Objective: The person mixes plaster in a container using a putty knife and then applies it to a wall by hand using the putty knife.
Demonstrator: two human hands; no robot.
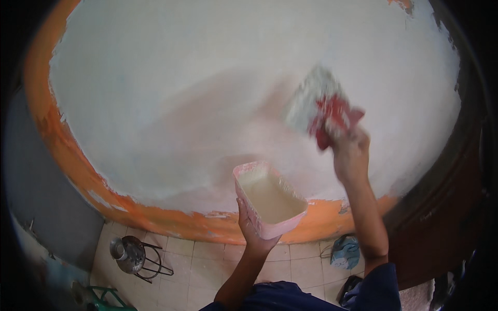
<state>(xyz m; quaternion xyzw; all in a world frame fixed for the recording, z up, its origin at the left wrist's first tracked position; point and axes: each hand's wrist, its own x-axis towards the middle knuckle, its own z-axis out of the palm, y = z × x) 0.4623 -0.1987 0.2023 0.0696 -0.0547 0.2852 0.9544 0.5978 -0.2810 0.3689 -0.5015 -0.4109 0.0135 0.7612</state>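
Observation:
My left hand (pixel 252 232) supports a pink rectangular tub (pixel 277 231) from below and along its left side. Inside lies a smooth off-white paste (pixel 271 199), with smears along the rim. Raised to the right, my right hand (pixel 351 147) is closed around the red handle of a wide putty knife (pixel 311 96). Its blade is coated with pale paste and blurred by motion. The blade is close to the white-coated wall (pixel 181 57); whether it touches, I cannot tell.
Bare orange paint (pixel 44 111) borders the wall's white coat. On the tiled floor (pixel 179 259) stands a round stool (pixel 134 255) with a metal container on it. A green stool (pixel 106 296) is at lower left, and a blue bag (pixel 345 252) lies near the wall at right.

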